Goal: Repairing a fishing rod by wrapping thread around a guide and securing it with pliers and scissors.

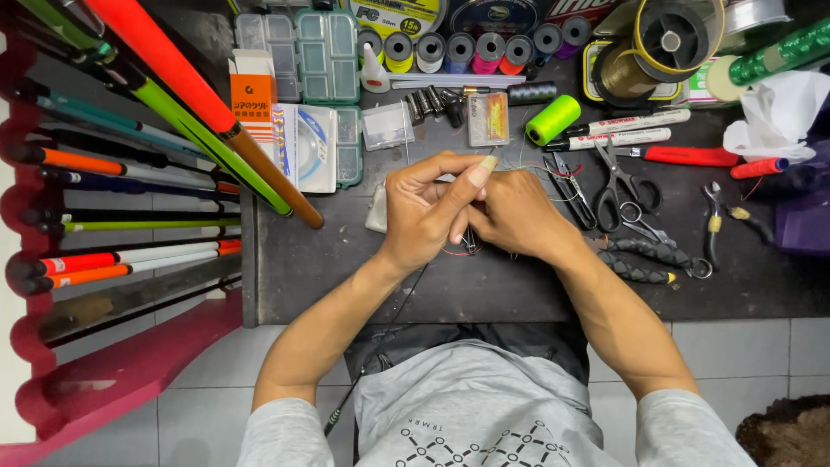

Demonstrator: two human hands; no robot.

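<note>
Two hands, the left hand (424,212) and right hand (514,212), are closed in pinches on a thin dark rod (406,303) over the table (346,277), red thread (456,252) wrapping evidently unfinished.

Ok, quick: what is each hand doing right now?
Left hand: fingers pinched together on something fine; what it is cannot be told.
Right hand: curled shut against the left; contents hidden.

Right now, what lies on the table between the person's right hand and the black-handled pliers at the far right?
In the head view, between the right hand and the pliers lie small snips and black-handled scissors, on the dark table.
</note>
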